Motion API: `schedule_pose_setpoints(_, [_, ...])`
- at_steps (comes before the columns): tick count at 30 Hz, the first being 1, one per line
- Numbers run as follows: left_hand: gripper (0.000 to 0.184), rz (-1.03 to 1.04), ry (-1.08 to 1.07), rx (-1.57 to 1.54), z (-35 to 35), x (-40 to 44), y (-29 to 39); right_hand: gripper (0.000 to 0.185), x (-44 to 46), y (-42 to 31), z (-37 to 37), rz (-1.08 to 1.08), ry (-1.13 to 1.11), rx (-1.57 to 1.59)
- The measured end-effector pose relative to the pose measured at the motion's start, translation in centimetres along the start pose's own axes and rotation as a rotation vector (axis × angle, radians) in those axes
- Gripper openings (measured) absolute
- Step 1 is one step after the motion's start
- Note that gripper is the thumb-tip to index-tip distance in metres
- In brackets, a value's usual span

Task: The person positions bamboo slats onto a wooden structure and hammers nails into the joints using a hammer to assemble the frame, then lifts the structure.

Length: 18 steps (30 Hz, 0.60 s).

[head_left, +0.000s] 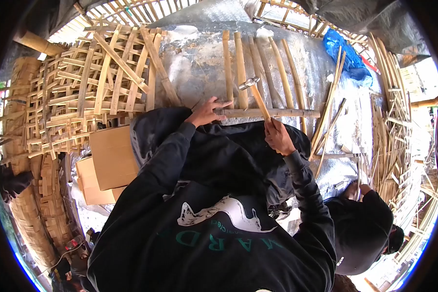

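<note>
My right hand (279, 137) is closed round the wooden handle of a hammer (259, 100), whose metal head is raised over the bamboo strips. My left hand (208, 113) has its fingers spread at the left end of a bamboo crosspiece (277, 113) that lies in front of my lap. Several upright bamboo strips (240, 68) run away from this crosspiece, side by side on a silvery sheet. Whether the left fingers pinch anything small is too small to tell.
Stacked woven bamboo lattices (85, 92) lie at the left, above a cardboard box (113, 158). Loose strips (328, 104) and a blue plastic bag (345, 56) are at the right. A co-worker in black (357, 233) sits at the lower right, near bundled bamboo strips (389, 141).
</note>
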<state>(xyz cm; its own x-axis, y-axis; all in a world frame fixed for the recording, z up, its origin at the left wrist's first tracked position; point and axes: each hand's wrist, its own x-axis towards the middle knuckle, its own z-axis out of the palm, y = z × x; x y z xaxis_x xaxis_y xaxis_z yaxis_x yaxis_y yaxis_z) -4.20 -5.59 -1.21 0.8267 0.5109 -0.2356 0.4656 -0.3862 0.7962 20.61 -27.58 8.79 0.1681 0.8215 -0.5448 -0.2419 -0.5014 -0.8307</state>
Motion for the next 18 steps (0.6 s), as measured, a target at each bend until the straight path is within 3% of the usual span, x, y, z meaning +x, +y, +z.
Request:
schedule_pose_setpoints(1, [0.07,0.001,-0.002,0.004,0.0,0.0,-0.1,0.037,1.1,1.5,-0.2,-0.162,0.023,-0.229])
schedule_pose_setpoints(6, [0.069,-0.008,-0.002,0.049,0.1,0.1,-0.3,0.031,1.4,1.2,-1.4,-0.488,0.0,-0.906])
schedule_pose_setpoints(10, [0.068,-0.127,-0.045,-0.201,-0.1,0.0,0.2,0.023,2.1,-0.2,-1.5,-0.506,0.066,-0.87])
schedule_pose_setpoints(11, [0.067,-0.076,-0.031,-0.067,-0.2,0.0,0.5,0.02,2.4,0.8,-1.2,-0.638,0.106,-0.75])
schedule_pose_setpoints(12, [0.066,-0.026,-0.016,0.069,-0.3,0.1,0.4,0.02,2.2,0.9,-0.8,-0.641,0.106,-0.75])
schedule_pose_setpoints(14, [0.067,-0.028,-0.013,0.099,0.0,0.5,-0.8,0.02,1.8,1.2,0.1,-0.726,0.103,-0.692])
schedule_pose_setpoints(15, [0.068,-0.029,-0.01,0.121,-0.1,0.5,-0.8,0.023,1.0,0.1,-0.1,-0.552,0.036,-0.901])
schedule_pose_setpoints(16, [0.068,-0.029,-0.011,0.12,-0.1,0.4,-0.7,0.023,0.8,-0.5,-0.3,-0.55,0.037,-0.902])
schedule_pose_setpoints(18, [0.069,-0.112,-0.08,-0.293,-0.3,0.1,0.0,0.026,0.8,-1.7,-0.7,-0.456,0.014,-1.007])
